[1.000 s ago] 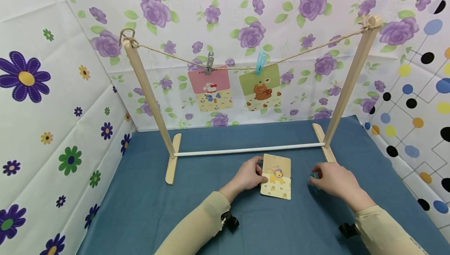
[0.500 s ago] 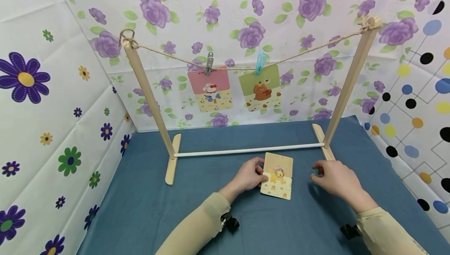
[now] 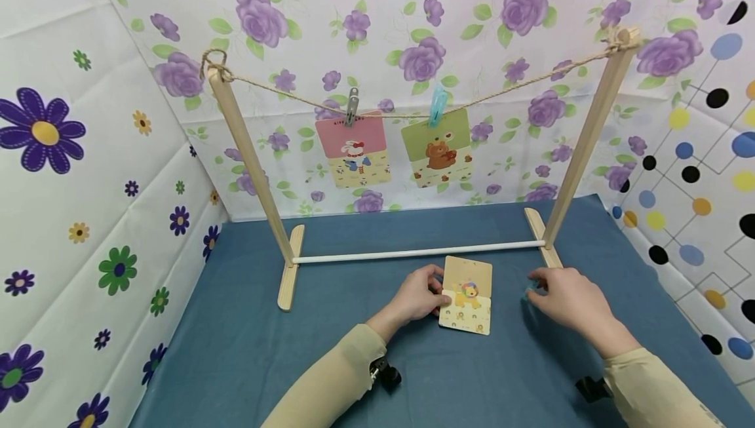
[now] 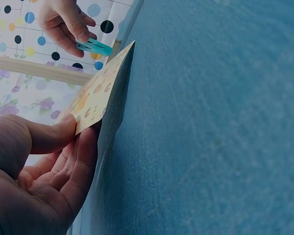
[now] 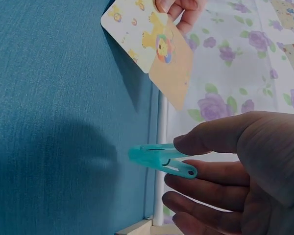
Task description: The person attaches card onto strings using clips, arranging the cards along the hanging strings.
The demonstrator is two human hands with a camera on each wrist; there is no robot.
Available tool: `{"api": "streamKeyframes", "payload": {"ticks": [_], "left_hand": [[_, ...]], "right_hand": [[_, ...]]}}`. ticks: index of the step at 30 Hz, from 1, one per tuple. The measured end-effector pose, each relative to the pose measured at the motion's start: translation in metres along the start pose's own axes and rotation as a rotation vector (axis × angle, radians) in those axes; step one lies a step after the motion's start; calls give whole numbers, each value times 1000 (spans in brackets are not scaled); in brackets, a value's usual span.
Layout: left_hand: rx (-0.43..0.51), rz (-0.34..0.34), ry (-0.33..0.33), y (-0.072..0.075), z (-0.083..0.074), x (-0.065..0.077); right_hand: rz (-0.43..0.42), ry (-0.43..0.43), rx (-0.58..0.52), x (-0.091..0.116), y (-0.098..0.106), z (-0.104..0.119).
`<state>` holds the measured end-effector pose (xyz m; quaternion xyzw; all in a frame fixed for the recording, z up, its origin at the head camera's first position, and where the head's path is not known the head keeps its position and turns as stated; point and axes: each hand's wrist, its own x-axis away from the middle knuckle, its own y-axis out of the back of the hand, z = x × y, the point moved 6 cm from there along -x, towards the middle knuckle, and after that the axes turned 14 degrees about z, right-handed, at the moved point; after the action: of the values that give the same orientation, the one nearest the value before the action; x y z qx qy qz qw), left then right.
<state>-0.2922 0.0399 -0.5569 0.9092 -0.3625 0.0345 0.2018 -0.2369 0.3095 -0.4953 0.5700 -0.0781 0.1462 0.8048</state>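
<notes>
My left hand (image 3: 415, 293) pinches the left edge of a yellow card (image 3: 467, 297) with a lion picture, thumb on the front and fingers behind. The left wrist view has the card (image 4: 100, 88) tilted, close over the blue cloth. To its right, my right hand (image 3: 569, 300) holds a turquoise clothespin (image 5: 159, 159) by its handle ends between thumb and fingers. The clothespin's nose points toward the table side, apart from the card. On the rope (image 3: 283, 92) hang a pink card (image 3: 356, 159) under a grey clothespin (image 3: 351, 105) and a green card (image 3: 439, 149) under a light blue clothespin (image 3: 438, 103).
Two wooden posts (image 3: 250, 166) on flat feet (image 3: 287, 284) carry the rope, and a white rod (image 3: 413, 253) joins them low down. Blue cloth (image 3: 236, 362) covers the table. Patterned cloth walls (image 3: 94, 218) stand at the left, back and right.
The yellow card has shifted slightly to the right in my left hand. My right hand has moved a little to the right with the clothespin. The hanging cards look unchanged.
</notes>
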Motion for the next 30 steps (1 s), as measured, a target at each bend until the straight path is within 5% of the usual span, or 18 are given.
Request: {"api": "streamKeyframes", "payload": {"ticks": [30], "left_hand": [[67,-13,-17,-1,-2,1]], "right_hand": [[-35,35,-2,7,11,-2]]}}
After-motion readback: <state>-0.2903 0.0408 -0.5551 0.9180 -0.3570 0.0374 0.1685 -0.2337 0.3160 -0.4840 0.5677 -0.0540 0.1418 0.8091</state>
